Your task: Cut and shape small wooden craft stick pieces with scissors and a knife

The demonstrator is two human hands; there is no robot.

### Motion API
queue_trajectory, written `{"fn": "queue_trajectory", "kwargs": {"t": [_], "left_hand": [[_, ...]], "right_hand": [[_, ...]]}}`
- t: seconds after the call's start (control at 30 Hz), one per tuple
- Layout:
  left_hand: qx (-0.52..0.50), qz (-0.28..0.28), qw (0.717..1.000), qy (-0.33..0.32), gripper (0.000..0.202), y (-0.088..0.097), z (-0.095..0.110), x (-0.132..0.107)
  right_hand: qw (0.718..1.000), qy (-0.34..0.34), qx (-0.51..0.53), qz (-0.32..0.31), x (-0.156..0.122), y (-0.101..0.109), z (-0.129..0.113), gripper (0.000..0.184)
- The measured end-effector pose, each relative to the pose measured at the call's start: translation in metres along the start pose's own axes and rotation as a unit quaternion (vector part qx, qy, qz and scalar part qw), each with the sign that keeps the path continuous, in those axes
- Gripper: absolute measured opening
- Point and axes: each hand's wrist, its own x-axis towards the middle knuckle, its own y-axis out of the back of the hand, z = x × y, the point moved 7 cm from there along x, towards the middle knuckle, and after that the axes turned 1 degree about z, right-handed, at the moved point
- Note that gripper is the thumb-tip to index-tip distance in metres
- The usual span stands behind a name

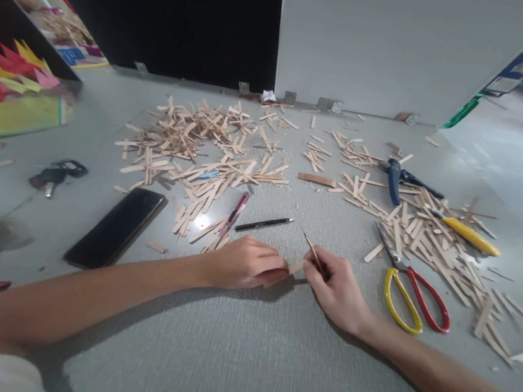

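My left hand (248,262) is closed, its fingers pressed on a short flat wooden stick (297,268) low over the table. The stick's right end reaches the fingers of my right hand (338,291). That hand grips a thin brown pointed tool (313,249) with a dark tip aimed up and left; whether it is a pencil or a fine brush I cannot tell. Just beyond my hands lie a black pen (264,224) and a pink-and-dark pen (233,215). Scissors with one yellow and one red handle (413,297) rest to the right of my right hand.
Cut wooden sticks (193,127) lie in a heap at the back left, more (444,263) at the right. Blue-handled pliers (393,180) and a yellow cutter (470,235) lie among the latter. At left are a phone (117,229) and keys (57,176). A panel (380,45) closes the back.
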Motion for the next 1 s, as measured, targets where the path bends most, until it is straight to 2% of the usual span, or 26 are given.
{"fn": "queue_trajectory", "kwargs": {"t": [0.43,1.0], "left_hand": [[0.018,0.002,1.000,-0.015,0.045,-0.002,0.002,-0.001],[0.127,0.022,0.989,-0.067,0.039,0.003,0.020,0.000]], "right_hand": [[1.000,-0.001,-0.018,-0.021,0.000,-0.004,-0.001,0.027],[0.999,0.018,-0.021,-0.034,-0.001,-0.006,-0.002,0.031]]}}
